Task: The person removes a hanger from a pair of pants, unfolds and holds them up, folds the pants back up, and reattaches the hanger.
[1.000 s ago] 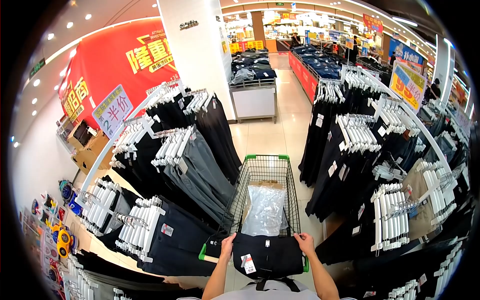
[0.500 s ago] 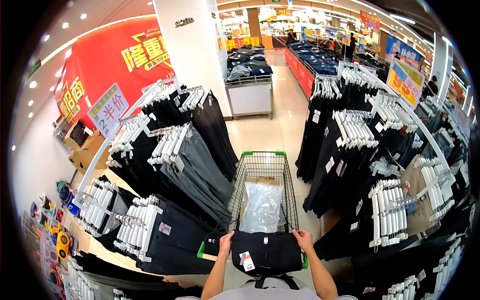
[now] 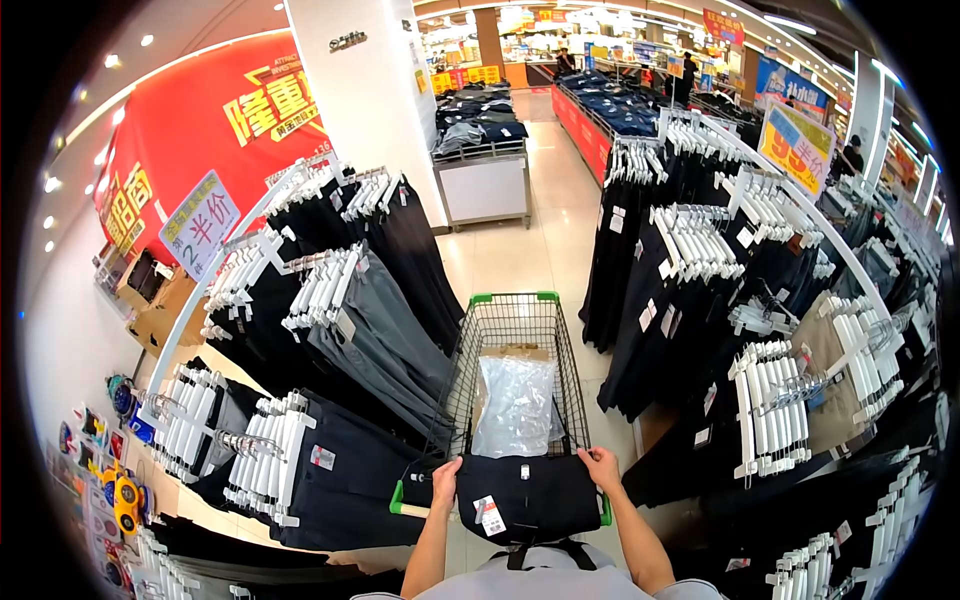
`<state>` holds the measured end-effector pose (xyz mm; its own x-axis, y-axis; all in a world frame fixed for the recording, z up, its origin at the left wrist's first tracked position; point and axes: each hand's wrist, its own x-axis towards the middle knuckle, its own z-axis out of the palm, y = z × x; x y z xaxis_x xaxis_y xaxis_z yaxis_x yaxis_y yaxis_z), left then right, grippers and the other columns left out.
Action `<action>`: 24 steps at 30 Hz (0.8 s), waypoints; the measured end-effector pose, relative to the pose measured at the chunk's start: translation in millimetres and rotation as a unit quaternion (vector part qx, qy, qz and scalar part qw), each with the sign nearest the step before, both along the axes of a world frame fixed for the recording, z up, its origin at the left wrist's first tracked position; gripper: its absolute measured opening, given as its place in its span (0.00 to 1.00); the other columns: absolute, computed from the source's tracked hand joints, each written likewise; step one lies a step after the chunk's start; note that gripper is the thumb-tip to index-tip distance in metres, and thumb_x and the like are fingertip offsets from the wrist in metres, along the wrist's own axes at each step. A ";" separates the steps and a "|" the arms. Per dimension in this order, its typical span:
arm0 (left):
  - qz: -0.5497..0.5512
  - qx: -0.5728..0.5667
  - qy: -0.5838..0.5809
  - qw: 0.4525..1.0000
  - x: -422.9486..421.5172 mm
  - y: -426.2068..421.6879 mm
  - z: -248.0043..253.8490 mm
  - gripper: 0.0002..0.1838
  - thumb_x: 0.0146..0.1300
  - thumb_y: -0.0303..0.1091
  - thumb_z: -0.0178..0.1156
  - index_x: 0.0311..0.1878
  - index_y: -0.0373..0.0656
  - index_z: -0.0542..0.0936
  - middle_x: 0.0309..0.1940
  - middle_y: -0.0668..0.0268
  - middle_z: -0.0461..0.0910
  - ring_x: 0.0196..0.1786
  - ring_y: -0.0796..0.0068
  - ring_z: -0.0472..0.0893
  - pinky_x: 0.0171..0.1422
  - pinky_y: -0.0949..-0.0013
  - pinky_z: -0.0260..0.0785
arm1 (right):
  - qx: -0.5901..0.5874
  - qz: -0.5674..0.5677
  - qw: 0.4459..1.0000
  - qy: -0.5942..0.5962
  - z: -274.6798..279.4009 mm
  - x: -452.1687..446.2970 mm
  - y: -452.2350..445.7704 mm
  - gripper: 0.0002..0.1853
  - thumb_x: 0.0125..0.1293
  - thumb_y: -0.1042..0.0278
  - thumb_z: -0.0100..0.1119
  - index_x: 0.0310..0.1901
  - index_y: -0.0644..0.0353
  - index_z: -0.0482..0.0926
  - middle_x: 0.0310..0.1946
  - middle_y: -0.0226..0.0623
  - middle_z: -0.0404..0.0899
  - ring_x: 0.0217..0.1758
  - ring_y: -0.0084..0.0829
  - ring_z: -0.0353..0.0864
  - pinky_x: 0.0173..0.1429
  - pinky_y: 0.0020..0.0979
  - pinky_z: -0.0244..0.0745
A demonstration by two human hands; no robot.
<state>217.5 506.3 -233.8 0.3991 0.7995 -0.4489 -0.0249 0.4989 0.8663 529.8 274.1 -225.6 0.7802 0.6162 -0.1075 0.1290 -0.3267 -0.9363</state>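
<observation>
A folded black garment (image 3: 535,497) with a white and red tag hangs between my hands at the near end of a shopping cart (image 3: 570,380). My left hand (image 3: 446,482) is closed on its left edge, and my right hand (image 3: 601,470) pinches the upper right corner. Behind the garment, a clear plastic-wrapped package (image 3: 514,408) lies in the cart on something brown. The cart's green-ended handle (image 3: 408,508) shows just left of the garment.
Racks of dark trousers flank the cart, with grey trousers (image 3: 385,340) on the left and beige ones (image 3: 828,370) on the right. Ahead, a tiled aisle (image 3: 540,200) runs between a white-fronted clothing bin (image 3: 484,190) and a long red-sided display (image 3: 582,130). People stand far back.
The view has turned slightly, so racks, signs and aisle sit further left in it. Both hands keep hold of the black garment, which has shifted a little up and left.
</observation>
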 end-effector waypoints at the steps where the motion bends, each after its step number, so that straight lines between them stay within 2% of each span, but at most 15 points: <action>1: -0.001 0.009 -0.001 1.000 -0.9 1.5 -5.2 0.16 0.74 0.40 0.64 0.45 0.33 0.87 0.37 0.62 0.89 0.37 0.71 0.88 0.45 0.71 0.81 | -0.003 0.001 1.000 0.001 0.4 0.0 0.1 0.22 0.66 0.53 0.74 0.34 0.68 0.84 0.18 0.27 0.73 0.23 0.18 0.68 0.29 0.30 0.65; 2: -0.002 0.009 0.000 1.000 -0.8 1.9 -6.1 0.16 0.74 0.40 0.64 0.45 0.33 0.87 0.37 0.62 0.89 0.37 0.71 0.88 0.45 0.71 0.81 | -0.003 0.000 1.000 0.002 2.0 -0.6 0.8 0.22 0.66 0.53 0.74 0.34 0.68 0.84 0.18 0.27 0.73 0.23 0.18 0.68 0.29 0.30 0.65; 4: 0.005 -0.006 0.004 1.000 -0.8 2.4 -8.2 0.16 0.72 0.41 0.67 0.44 0.34 0.88 0.35 0.68 0.87 0.35 0.79 0.83 0.42 0.76 0.74 | 0.001 -0.003 1.000 0.016 5.0 -2.1 1.4 0.21 0.67 0.54 0.74 0.31 0.67 0.81 0.17 0.23 0.68 0.24 0.16 0.63 0.28 0.29 0.61; 5: 0.005 -0.007 0.004 1.000 0.8 1.2 -3.2 0.16 0.72 0.41 0.67 0.44 0.34 0.88 0.35 0.68 0.87 0.35 0.79 0.83 0.42 0.76 0.74 | 0.001 -0.003 1.000 0.017 4.1 -1.4 0.9 0.21 0.67 0.54 0.74 0.31 0.67 0.81 0.17 0.23 0.68 0.24 0.16 0.63 0.28 0.29 0.61; 7: 0.014 -0.017 -0.004 1.000 3.0 -2.1 6.9 0.16 0.72 0.41 0.67 0.44 0.34 0.88 0.35 0.68 0.87 0.35 0.80 0.83 0.43 0.76 0.74 | -0.011 0.001 1.000 0.007 2.4 0.4 0.4 0.22 0.66 0.52 0.74 0.34 0.68 0.84 0.18 0.27 0.74 0.23 0.18 0.68 0.29 0.30 0.65; 11: 0.005 -0.005 0.003 1.000 -0.2 2.3 -8.5 0.16 0.72 0.40 0.68 0.45 0.33 0.88 0.37 0.67 0.88 0.38 0.79 0.84 0.45 0.75 0.75 | -0.014 0.000 1.000 -0.006 1.5 0.4 0.7 0.22 0.65 0.52 0.75 0.34 0.68 0.84 0.18 0.28 0.74 0.23 0.18 0.69 0.28 0.30 0.65; 13: 0.009 0.008 0.002 1.000 -0.4 3.9 -16.8 0.16 0.75 0.40 0.63 0.45 0.32 0.87 0.38 0.61 0.89 0.37 0.71 0.88 0.46 0.71 0.81 | -0.007 -0.003 1.000 0.011 4.6 -1.3 1.2 0.21 0.67 0.54 0.74 0.31 0.66 0.82 0.18 0.23 0.70 0.24 0.17 0.64 0.29 0.29 0.62; 17: 0.004 0.022 0.001 1.000 -1.5 2.5 -19.6 0.17 0.75 0.40 0.63 0.46 0.32 0.87 0.38 0.61 0.89 0.37 0.72 0.88 0.46 0.71 0.81 | -0.006 -0.004 1.000 0.006 6.5 -1.5 1.0 0.21 0.67 0.54 0.74 0.31 0.66 0.82 0.18 0.23 0.70 0.24 0.17 0.64 0.29 0.29 0.62; 19: -0.004 0.020 0.006 1.000 -1.4 1.9 -17.3 0.17 0.76 0.40 0.62 0.46 0.32 0.87 0.39 0.61 0.89 0.37 0.72 0.88 0.46 0.70 0.81 | -0.001 -0.001 1.000 0.017 5.7 -0.9 1.0 0.21 0.66 0.53 0.74 0.34 0.68 0.84 0.18 0.26 0.74 0.22 0.17 0.68 0.27 0.30 0.64; 24: -0.006 0.018 0.001 1.000 -1.2 2.7 -17.0 0.18 0.76 0.41 0.61 0.47 0.32 0.86 0.40 0.61 0.89 0.38 0.71 0.88 0.47 0.70 0.81 | -0.003 0.006 1.000 -0.002 10.2 -0.6 0.0 0.21 0.66 0.54 0.74 0.33 0.68 0.84 0.18 0.25 0.73 0.23 0.17 0.66 0.27 0.30 0.62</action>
<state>216.3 509.1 -250.8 0.4082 0.8103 -0.4205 -0.0179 0.4677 0.8837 529.2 274.1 -215.4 0.7736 0.6245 -0.1070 0.1374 -0.3302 -0.9339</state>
